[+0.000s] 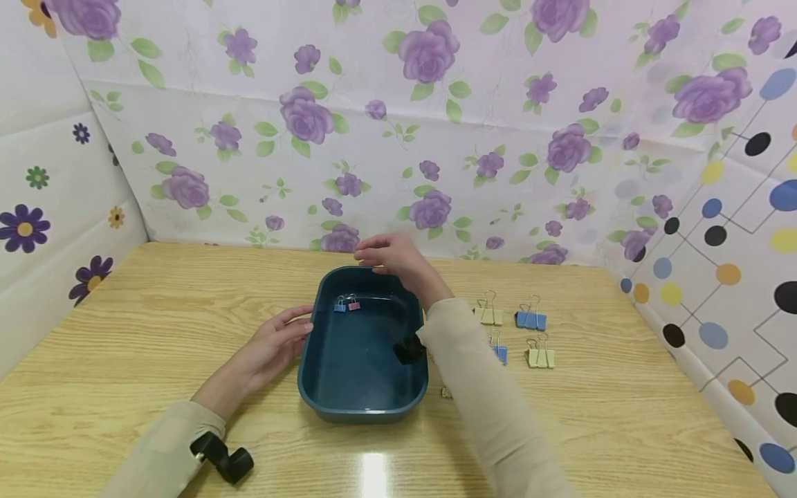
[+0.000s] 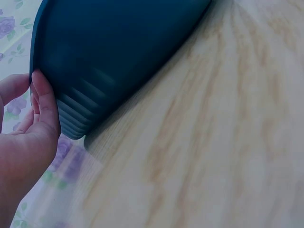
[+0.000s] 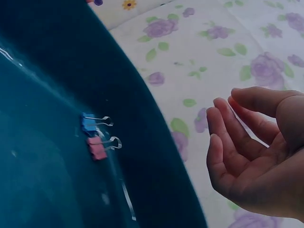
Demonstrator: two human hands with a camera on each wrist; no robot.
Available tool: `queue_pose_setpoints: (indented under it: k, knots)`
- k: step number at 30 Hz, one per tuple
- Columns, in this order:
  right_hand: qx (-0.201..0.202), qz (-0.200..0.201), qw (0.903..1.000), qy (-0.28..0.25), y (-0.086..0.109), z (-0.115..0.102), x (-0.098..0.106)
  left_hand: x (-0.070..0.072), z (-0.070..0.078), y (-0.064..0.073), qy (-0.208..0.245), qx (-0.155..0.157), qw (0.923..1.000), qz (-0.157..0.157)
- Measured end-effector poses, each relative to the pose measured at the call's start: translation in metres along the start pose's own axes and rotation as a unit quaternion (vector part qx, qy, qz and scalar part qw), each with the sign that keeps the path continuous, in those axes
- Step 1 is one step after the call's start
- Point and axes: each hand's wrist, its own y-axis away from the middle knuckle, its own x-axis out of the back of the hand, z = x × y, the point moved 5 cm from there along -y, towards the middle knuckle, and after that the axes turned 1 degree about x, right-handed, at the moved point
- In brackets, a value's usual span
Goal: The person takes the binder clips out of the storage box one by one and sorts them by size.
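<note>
A dark teal plastic box stands on the table, with a small blue binder clip and a small pink binder clip lying inside near its far left corner. My left hand touches the box's left side near the rim, its fingertips against the outer wall in the left wrist view. Over the far rim hovers my right hand, fingers loosely bent and apart from the thumb, with nothing in it. The right forearm covers part of the box's right side.
Right of the box lie larger binder clips: a yellow one, a blue one, another yellow one and a blue one partly behind my sleeve. A small clip peeks out beside the forearm. Flowered cloth backs the table.
</note>
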Motion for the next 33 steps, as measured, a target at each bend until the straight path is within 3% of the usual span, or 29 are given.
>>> queue_pose_setpoints:
  k: [11, 19, 28, 33]
  knots:
    - [-0.041, 0.002, 0.9983, 0.040, -0.010, 0.025, -0.018, 0.000, 0.000, 0.001, -0.002, -0.001, 1.0000, 0.004]
    - [-0.028, -0.018, 0.9977, 0.059, -0.009, 0.033, -0.025, -0.001, 0.000, -0.001, -0.017, 0.000, 0.9998, 0.000]
    - [-0.043, -0.031, 0.9955, 0.079, -0.008, 0.041, -0.026, -0.003, 0.001, -0.001, -0.003, 0.002, 1.0000, 0.003]
    - [-0.033, -0.040, 0.9908, 0.125, -0.008, 0.043, -0.028, -0.002, 0.000, -0.001, 0.003, 0.002, 1.0000, 0.003]
